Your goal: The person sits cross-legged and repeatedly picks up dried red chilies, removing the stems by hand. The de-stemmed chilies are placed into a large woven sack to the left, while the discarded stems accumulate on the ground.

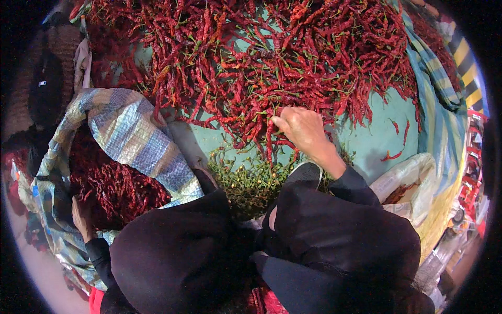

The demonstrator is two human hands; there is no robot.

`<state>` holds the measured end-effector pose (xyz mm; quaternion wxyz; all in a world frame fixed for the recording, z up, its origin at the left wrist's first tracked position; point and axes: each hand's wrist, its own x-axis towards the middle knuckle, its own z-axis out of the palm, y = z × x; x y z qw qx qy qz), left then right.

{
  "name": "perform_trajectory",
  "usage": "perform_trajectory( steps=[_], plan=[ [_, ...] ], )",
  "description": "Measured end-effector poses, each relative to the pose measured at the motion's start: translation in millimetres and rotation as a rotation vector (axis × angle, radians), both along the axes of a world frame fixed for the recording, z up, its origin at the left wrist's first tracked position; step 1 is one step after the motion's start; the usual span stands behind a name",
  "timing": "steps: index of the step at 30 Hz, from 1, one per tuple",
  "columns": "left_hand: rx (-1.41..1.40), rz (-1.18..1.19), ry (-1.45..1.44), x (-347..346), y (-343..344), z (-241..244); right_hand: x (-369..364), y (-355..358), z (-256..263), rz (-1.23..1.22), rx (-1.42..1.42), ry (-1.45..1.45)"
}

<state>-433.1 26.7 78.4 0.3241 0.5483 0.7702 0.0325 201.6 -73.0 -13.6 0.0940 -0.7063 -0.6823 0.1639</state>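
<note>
A wide heap of dried red chillies [243,82], many with green stems, lies before me on a pale green surface [396,114]. My right hand [302,123] is at the heap's near edge with its fingers curled down, the thumb beside an upright red chilli [269,135]. The back of that hand hides whether the fingers grip anything. At lower left, my left hand [81,221] reaches into the mouth of a striped woven sack [129,129], close to the chillies inside [121,188]. What its fingers do is hidden.
Loose green chilli stems [247,176] are piled between my shoes, the right shoe [306,174] close below my right wrist. A white woven sack [408,188] stands at right, near a few stray chillies [404,137]. Striped sheeting [439,98] borders the right side.
</note>
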Motion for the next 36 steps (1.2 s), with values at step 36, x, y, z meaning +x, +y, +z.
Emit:
perform_trajectory(
  steps=[36],
  plan=[
    [-0.301,-0.731,-0.9,441,-56,-106,-31,-9,-22,-0.206,-0.204,1.056]
  ],
)
